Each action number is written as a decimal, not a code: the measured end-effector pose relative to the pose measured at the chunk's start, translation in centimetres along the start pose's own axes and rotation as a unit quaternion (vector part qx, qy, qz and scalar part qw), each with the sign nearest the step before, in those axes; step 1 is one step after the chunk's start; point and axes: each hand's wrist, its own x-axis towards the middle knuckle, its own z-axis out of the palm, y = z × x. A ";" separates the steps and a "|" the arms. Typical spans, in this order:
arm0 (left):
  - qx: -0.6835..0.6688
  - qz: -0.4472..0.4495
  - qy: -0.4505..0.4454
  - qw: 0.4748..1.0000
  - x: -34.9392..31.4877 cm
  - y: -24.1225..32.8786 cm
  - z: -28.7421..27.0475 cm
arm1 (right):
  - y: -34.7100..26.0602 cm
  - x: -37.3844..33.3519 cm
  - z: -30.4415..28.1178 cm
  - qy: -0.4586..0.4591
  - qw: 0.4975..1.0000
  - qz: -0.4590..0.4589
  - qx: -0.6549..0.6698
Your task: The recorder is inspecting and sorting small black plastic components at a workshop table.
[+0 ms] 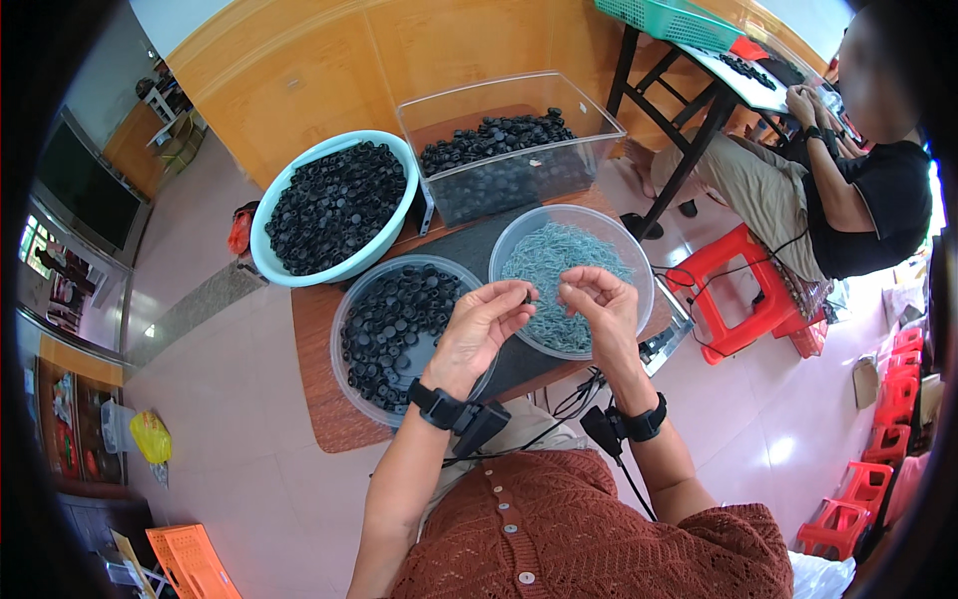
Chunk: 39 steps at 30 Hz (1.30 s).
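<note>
The left hand (481,325) held a small black piece (528,297) in a narrow pinch. The right hand (611,307) stood narrow beside it, contents indeterminable, above the clear round tub (646,290) of metal pins (555,252). A light, steady grip seemed advisable.

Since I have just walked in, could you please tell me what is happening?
A person's left hand pinches a small black piece; whether the right hand, close beside it, holds anything is unclear. Below stand a tub of black pieces and another tub of thin silvery pieces. Behind, a blue basin and a clear bin hold more black pieces.
</note>
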 end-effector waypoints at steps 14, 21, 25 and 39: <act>-0.050 0.104 0.017 0.993 -10.4 1.7 -1.9 | -2.0 -5.1 7.3 -0.178 0.982 -0.038 0.044; -0.028 0.120 0.036 0.992 -11.3 1.4 -1.7 | -2.2 -5.8 7.9 -0.187 0.978 -0.089 -0.006; -0.011 0.140 0.058 0.988 -11.9 0.5 -1.6 | -2.3 -6.4 7.8 -0.186 0.951 -0.187 -0.160; -0.192 0.097 0.147 0.965 -14.0 -5.3 -3.2 | 1.9 -9.4 7.7 -0.195 0.940 -0.214 -0.183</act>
